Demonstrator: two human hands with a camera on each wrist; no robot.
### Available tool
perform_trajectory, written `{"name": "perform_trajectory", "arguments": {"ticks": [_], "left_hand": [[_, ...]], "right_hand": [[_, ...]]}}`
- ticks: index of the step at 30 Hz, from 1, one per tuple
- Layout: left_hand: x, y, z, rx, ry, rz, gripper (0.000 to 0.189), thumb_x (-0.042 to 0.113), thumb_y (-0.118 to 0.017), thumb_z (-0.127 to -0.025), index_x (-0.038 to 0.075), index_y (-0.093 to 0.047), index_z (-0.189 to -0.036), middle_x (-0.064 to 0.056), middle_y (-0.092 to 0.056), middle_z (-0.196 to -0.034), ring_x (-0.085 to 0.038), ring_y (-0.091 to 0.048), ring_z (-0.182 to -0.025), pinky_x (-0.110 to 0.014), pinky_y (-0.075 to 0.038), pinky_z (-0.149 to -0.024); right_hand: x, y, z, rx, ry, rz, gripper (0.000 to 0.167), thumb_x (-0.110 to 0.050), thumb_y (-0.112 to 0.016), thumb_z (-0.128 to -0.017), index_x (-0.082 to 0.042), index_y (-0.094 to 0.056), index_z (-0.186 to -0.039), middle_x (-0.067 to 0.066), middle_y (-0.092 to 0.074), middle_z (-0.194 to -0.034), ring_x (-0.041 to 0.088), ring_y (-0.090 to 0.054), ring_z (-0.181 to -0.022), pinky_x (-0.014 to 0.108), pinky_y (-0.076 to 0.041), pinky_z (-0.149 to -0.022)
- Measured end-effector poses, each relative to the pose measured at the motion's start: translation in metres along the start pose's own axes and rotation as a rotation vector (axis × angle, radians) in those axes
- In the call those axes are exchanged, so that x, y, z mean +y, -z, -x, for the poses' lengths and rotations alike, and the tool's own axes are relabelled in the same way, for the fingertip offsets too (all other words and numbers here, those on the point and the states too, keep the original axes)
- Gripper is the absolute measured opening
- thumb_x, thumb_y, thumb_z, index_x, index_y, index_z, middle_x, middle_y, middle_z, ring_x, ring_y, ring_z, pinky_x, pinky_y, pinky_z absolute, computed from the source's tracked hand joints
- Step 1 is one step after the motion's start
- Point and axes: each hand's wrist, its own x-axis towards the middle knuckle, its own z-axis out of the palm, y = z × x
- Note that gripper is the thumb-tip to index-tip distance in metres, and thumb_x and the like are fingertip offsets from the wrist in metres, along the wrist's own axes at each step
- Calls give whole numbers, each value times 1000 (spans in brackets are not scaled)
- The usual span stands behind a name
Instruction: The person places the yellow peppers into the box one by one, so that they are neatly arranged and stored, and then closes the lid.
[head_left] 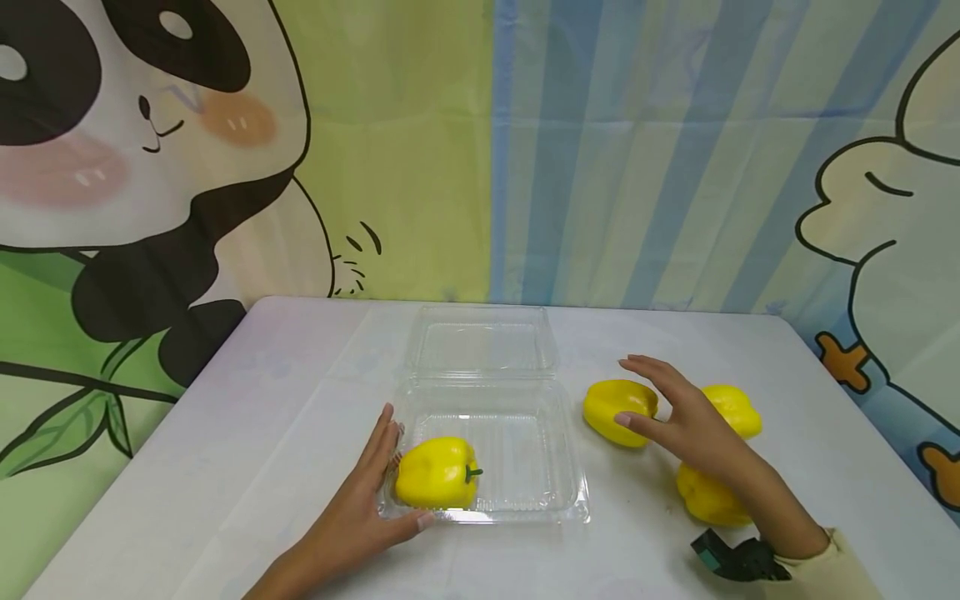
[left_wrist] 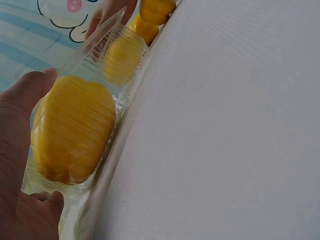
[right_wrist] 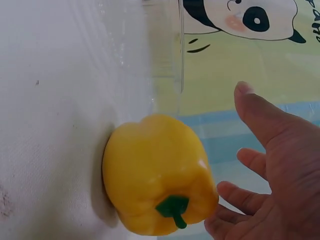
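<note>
Right wrist, pepper (right_wrist: 157, 160) beside right hand (right_wrist: 280, 175), green stem (right_wrist: 174, 205), unseen from head

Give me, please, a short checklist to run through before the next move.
1. Lid open: ok, folded back behind the container base.
2. Base steadied: ok, left hand rests against its left front corner.
3. Room inside: ok, only one pepper, at the left front.
4. Right hand gripping the loose pepper nearest the base: not ok, hand not closed round it.
5. Right fingertips touching that pepper: cannot tell.
</note>
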Motion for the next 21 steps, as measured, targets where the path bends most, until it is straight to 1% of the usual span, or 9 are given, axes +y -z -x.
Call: {"name": "perform_trajectory", "arguments": {"ticks": [5, 8, 12, 15, 19, 21], "left_hand": [[0, 0, 0, -5, -8, 2, 118, 50, -82, -73, 28, -1, -157, 7, 2, -162, -23, -20, -144, -47, -26, -107], [-1, 0, 0, -2, -11, 0, 118, 50, -82, -73, 29, -1, -157, 5, 0, -163, -23, -21, -144, -47, -26, -107], [-1, 0, 0, -1, -15, 0, 118, 49, -82, -73, 29, -1, -157, 6, 1, -163, -23, -21, -144, -47, -26, -107], [-1, -1, 0, 1, -18, -3, 119, 48, -82, -73, 29, -1, -157, 6, 2, -162, -23, -21, -144, -47, -26, -106], [-1, -1, 0, 3, -14, -8, 118, 49, -82, -73, 27, -1, -157, 0, 0, -163, -27, -22, -143, -50, -26, -106], [-1, -1, 0, 3, -13, -9, 118, 49, -81, -74, 26, -1, -157, -2, 0, -163, -29, -22, -143, -51, -26, -105]], "right_hand": [[3, 0, 0, -43, -47, 30, 75, -38, -75, -85, -18, -39, -148, 16, -30, -153, 44, -27, -138, 70, -30, -100], [2, 1, 0, -74, -72, 39, 78, -39, -75, -85, -17, -37, -149, 19, -27, -154, 47, -26, -137, 72, -28, -99], [3, 1, 0, -118, -112, 63, 80, -42, -75, -83, -14, -38, -149, 21, -25, -154, 49, -27, -136, 72, -27, -100], [5, 0, -1, -149, -125, 73, 79, -40, -75, -84, -11, -39, -148, 20, -28, -153, 47, -34, -133, 69, -31, -100], [7, -1, 0, -166, -119, 72, 77, -36, -75, -85, -9, -40, -148, 18, -38, -149, 42, -43, -128, 63, -38, -100], [7, -2, 0, -168, -117, 77, 78, -34, -76, -84, -9, -40, -148, 18, -41, -147, 40, -44, -127, 61, -39, -99]]}}
